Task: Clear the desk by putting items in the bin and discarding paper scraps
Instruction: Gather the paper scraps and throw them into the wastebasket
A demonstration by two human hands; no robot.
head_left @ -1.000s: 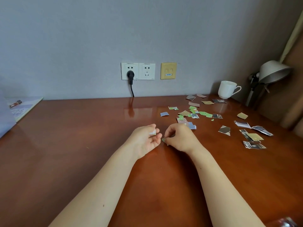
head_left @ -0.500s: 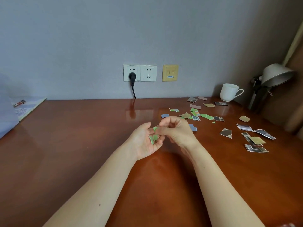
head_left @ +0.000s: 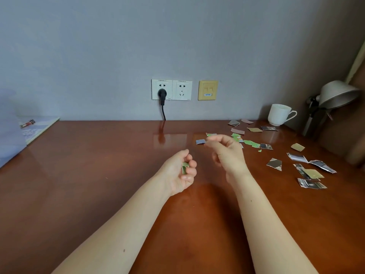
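Though under scattered scraps [head_left: 250,143], glossy desk [head_left: 88,184]

Your left forearm [head_left: 122,224] and right forearm [head_left: 262,224] are both bare from the bottom edge of the view up to the wrists. One small dark mole sits on the left forearm, towards the elbow end, and a tinier dark speck marks the right one. Your left hand [head_left: 177,173] shows a short, plain fingernail; your right hand [head_left: 227,153] is blurred.
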